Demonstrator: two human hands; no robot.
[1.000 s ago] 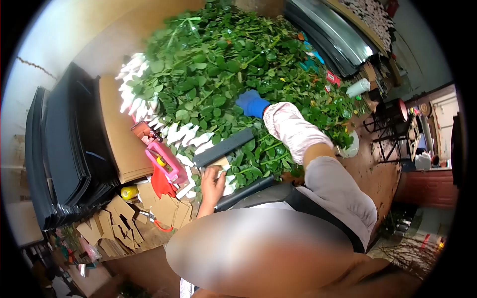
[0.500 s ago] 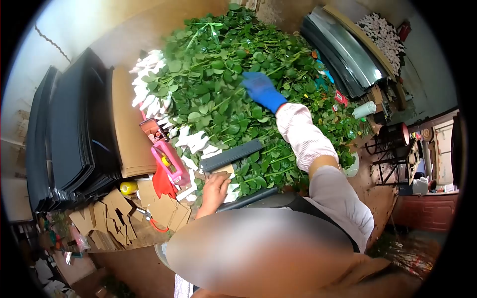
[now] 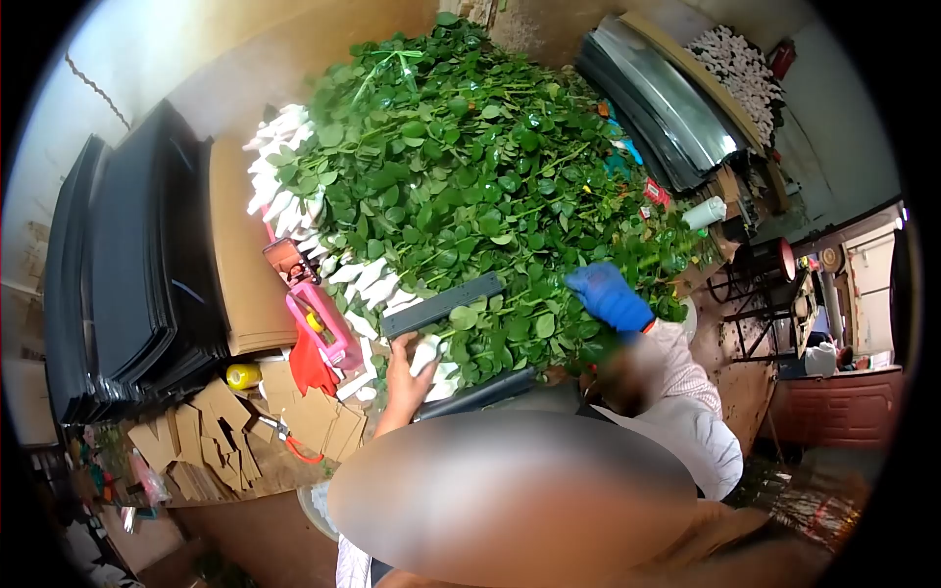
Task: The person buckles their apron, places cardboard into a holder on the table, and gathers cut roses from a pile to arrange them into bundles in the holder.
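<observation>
A large heap of leafy green flower stems (image 3: 441, 186) covers the table, with white-wrapped flower heads (image 3: 284, 147) along its left side. My bare left hand (image 3: 402, 387) is at the near edge, its thumb and fingers around one white-wrapped flower head (image 3: 425, 354). Just above that hand a dark grey bar (image 3: 441, 306) lies across the stems. On the right part of the heap is my right hand (image 3: 613, 296) in a blue glove. Its fingers are drawn together among the leaves, and what they hold, if anything, is hidden.
Left of the heap are a phone (image 3: 287, 261), a pink holder (image 3: 323, 328), a red cloth (image 3: 312, 367), a yellow tape roll (image 3: 241, 376), red-handled scissors (image 3: 294, 443) and cardboard pieces (image 3: 211, 431). Black sheets (image 3: 147, 255) stand stacked at far left. More sheets (image 3: 662, 98) stand behind at right.
My right hand has moved from the middle of the heap toward me and to the right. My left hand, earlier resting by the bar, now has a white-wrapped flower head in its fingers.
</observation>
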